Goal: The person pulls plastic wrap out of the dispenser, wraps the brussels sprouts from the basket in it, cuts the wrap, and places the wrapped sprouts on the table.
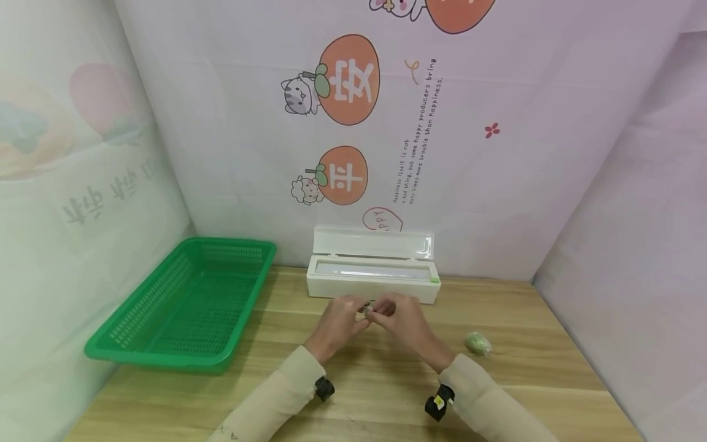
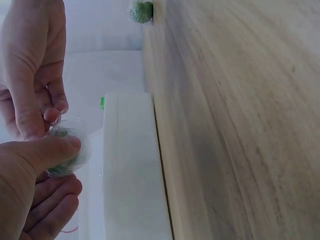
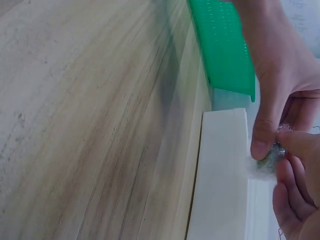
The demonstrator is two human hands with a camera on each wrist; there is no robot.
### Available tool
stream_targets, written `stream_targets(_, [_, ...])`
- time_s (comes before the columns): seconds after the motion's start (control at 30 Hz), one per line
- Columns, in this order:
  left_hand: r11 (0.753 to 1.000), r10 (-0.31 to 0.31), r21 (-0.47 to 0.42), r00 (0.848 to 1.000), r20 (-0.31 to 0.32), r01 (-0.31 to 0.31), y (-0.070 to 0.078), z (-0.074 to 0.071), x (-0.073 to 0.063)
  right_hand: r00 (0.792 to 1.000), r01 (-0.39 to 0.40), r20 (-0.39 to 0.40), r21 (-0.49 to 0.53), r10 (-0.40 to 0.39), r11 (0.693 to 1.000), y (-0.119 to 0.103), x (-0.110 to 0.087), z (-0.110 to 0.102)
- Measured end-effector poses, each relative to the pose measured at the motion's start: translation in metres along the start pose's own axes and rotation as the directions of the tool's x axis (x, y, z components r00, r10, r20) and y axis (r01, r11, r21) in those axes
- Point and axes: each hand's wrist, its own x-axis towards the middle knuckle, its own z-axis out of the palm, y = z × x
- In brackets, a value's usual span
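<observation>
My left hand (image 1: 339, 322) and right hand (image 1: 405, 322) meet in front of a white cling film dispenser (image 1: 359, 288). Between them is a small green round thing wrapped in clear plastic film (image 2: 80, 156). The left thumb lies across it in the left wrist view, with the fingers curled beneath. At its edge, my right thumb and fingertips pinch the gathered film (image 3: 284, 129). What the green thing is, I cannot tell through the film. A similar wrapped green ball (image 1: 478, 344) lies on the table beyond the right wrist.
The dispenser's clear lid (image 1: 370, 243) stands raised against the back wall (image 1: 469, 202). At the left, a green plastic basket (image 1: 160, 361) rests on the wooden table (image 1: 530, 344). Cloth-covered walls enclose the table at the back and both sides.
</observation>
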Motion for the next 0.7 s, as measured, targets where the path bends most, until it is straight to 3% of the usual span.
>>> stream_targets(0.2, [1.0, -0.013, 0.013, 0.999, -0.034, 0.014, 0.005, -0.002, 0.0, 0.989, -0.146, -0.035, -0.02, 0.145, 0.989, 0.006, 0.002, 0.001])
stream_targets(0.33, [1.0, 0.012, -0.013, 0.999, -0.038, -0.013, 0.005, -0.004, -0.003, 0.991, -0.133, 0.03, -0.017, 0.133, 0.991, 0.01, 0.003, -0.001])
stream_targets(0.43, [0.989, 0.0, -0.151, 1.0, 0.001, 0.0, 0.002, -0.006, -0.006, 0.994, -0.092, 0.052, -0.005, 0.092, 0.996, 0.011, 0.002, -0.005])
stream_targets(0.53, [0.93, -0.064, -0.359, 0.995, 0.074, 0.086, -0.003, -0.008, -0.01, 0.997, -0.053, 0.051, 0.002, 0.052, 0.999, 0.013, 0.002, -0.009])
stream_targets(0.63, [0.812, -0.129, -0.548, 0.978, 0.162, 0.198, -0.007, -0.009, -0.014, 0.998, -0.012, 0.067, 0.025, 0.011, 1.0, 0.013, 0.0, -0.014])
stream_targets(0.7, [0.734, -0.157, -0.629, 0.965, 0.21, 0.256, -0.009, -0.009, -0.017, 0.996, 0.015, 0.091, 0.042, -0.019, 0.999, 0.014, -0.001, -0.016])
